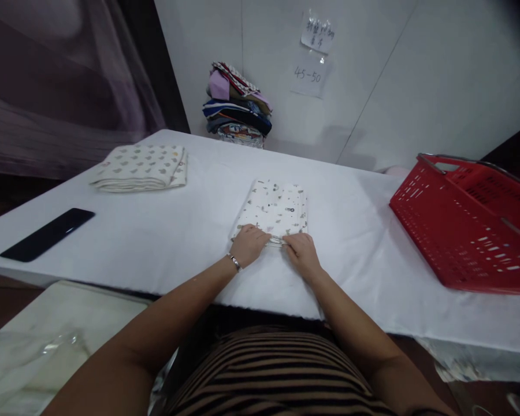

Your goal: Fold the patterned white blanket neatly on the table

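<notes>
A folded white cloth (277, 202) with small printed motifs lies flat on the white-covered table (190, 231) in front of me. Both hands are at its near edge. My left hand (249, 242), a bracelet on its wrist, grips the left part of that edge between thumb and fingers. Closed on the same edge a little to the right is my right hand (302, 249). Between the two thumbs the cloth's layered fold shows. The undersides of the fingers are hidden.
Another folded patterned cloth (143, 167) lies at the table's back left, with a black phone-like slab (47, 234) nearer me. A red plastic basket (450, 231) stands at the right. Behind the table rises a stack of folded fabrics (238, 110) against the wall with paper notes (309, 75).
</notes>
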Demonstrator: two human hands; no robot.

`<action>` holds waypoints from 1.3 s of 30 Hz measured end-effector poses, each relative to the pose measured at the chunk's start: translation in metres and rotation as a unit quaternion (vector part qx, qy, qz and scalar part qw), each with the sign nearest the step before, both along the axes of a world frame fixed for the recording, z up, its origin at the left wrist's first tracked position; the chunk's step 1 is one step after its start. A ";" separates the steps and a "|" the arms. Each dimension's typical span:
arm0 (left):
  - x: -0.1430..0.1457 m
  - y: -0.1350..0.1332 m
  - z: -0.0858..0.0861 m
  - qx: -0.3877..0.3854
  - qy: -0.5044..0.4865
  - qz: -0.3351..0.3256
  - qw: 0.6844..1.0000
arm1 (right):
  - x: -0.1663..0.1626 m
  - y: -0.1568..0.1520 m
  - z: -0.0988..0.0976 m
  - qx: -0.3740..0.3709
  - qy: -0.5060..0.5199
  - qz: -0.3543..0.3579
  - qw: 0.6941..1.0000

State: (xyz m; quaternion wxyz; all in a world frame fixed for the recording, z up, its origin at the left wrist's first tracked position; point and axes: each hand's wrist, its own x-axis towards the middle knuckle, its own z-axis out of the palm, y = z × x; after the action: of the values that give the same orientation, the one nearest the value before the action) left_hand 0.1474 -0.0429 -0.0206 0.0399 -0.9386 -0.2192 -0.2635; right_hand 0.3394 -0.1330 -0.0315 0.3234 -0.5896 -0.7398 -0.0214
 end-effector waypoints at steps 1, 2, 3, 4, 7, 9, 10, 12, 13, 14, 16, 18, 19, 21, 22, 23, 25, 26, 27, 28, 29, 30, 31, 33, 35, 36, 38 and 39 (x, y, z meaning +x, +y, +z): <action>0.000 0.000 0.000 -0.001 0.002 0.001 1.000 | 0.000 0.000 0.000 0.002 -0.001 0.001 1.000; 0.001 0.000 0.001 -0.001 0.004 0.002 1.000 | 0.001 0.001 -0.001 0.005 -0.002 0.003 1.000; 0.002 -0.001 0.001 -0.002 0.004 0.003 1.000 | 0.001 0.002 -0.001 0.009 -0.003 0.004 1.000; 0.002 -0.002 0.001 -0.002 0.003 0.005 1.000 | 0.001 0.002 -0.001 0.013 -0.004 0.004 1.000; 0.002 -0.006 0.002 -0.004 -0.003 0.012 1.000 | 0.001 0.004 0.001 0.018 -0.008 -0.003 1.000; 0.001 -0.009 0.002 -0.007 -0.005 0.018 1.000 | 0.001 0.004 0.002 0.019 -0.011 -0.007 1.000; 0.001 -0.011 0.002 -0.008 -0.005 0.018 1.000 | 0.001 0.004 0.002 0.022 -0.012 -0.007 1.000; 0.000 -0.012 0.002 -0.011 -0.004 0.017 1.000 | 0.002 0.004 0.003 0.027 -0.010 -0.005 1.000; 0.001 -0.012 0.002 -0.013 -0.004 0.018 1.000 | 0.002 0.004 0.002 0.029 -0.008 -0.005 1.000; 0.001 -0.012 0.002 -0.016 -0.004 0.021 1.000 | 0.003 0.004 0.002 0.030 -0.006 -0.006 1.000; 0.003 -0.011 0.002 -0.021 -0.005 0.031 0.999 | 0.004 0.004 0.000 0.028 0.000 -0.010 1.000; 0.006 -0.010 0.003 -0.021 -0.008 0.040 0.999 | 0.004 0.004 -0.001 0.027 0.007 -0.014 1.000; 0.008 -0.010 0.003 -0.020 -0.011 0.043 0.999 | 0.005 0.004 -0.001 0.027 0.011 -0.016 0.999; 0.011 -0.010 0.004 -0.019 -0.018 0.047 0.999 | 0.005 0.004 -0.001 0.027 0.016 -0.017 0.999; 0.012 -0.011 0.004 -0.021 -0.021 0.049 0.998 | 0.005 0.004 -0.002 0.028 0.019 -0.017 0.999; 0.014 -0.011 0.004 -0.023 -0.022 0.051 0.998 | 0.005 0.004 -0.002 0.030 0.022 -0.017 0.999; 0.018 -0.012 0.004 -0.030 -0.014 0.060 0.998 | 0.005 0.005 -0.002 0.032 0.026 -0.017 0.999; 0.020 -0.013 0.005 -0.034 -0.008 0.067 0.997 | 0.005 0.005 -0.002 0.032 0.024 -0.017 0.999; 0.022 -0.014 0.005 -0.037 -0.001 0.074 0.997 | 0.005 0.005 -0.002 0.030 0.020 -0.017 0.999; 0.023 -0.014 0.006 -0.039 0.003 0.081 0.996 | 0.005 0.005 -0.002 0.027 0.014 -0.017 0.999; 0.025 -0.015 0.006 -0.039 0.006 0.088 0.995 | 0.005 0.005 -0.003 0.023 0.005 -0.016 1.000; 0.026 -0.015 0.006 -0.038 0.006 0.093 0.995 | 0.005 0.005 -0.003 0.021 -0.002 -0.016 1.000; 0.026 -0.015 0.007 -0.035 0.005 0.096 0.995 | 0.006 0.005 -0.003 0.019 -0.008 -0.016 1.000; 0.023 -0.013 0.006 -0.025 0.004 0.097 0.995 | 0.006 0.004 -0.003 0.019 -0.015 -0.015 1.000; 0.018 -0.010 0.005 -0.013 0.004 0.092 0.996 | 0.005 0.004 -0.002 0.018 -0.019 -0.012 1.000; 0.014 -0.008 0.004 -0.005 0.004 0.085 0.996 | 0.005 0.003 -0.002 0.018 -0.021 -0.009 1.000; 0.005 -0.004 0.002 0.014 0.003 0.066 0.998 | 0.005 0.003 -0.003 0.019 -0.025 -0.005 0.999; 0.001 -0.001 0.001 0.023 0.001 0.057 0.998 | 0.004 0.003 -0.003 0.021 -0.027 -0.003 0.999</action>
State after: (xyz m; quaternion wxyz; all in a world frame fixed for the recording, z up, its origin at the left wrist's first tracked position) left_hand 0.1483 -0.0444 -0.0199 0.0765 -0.9237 -0.2662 -0.2646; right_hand 0.3437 -0.1303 -0.0348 0.3157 -0.5840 -0.7459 -0.0539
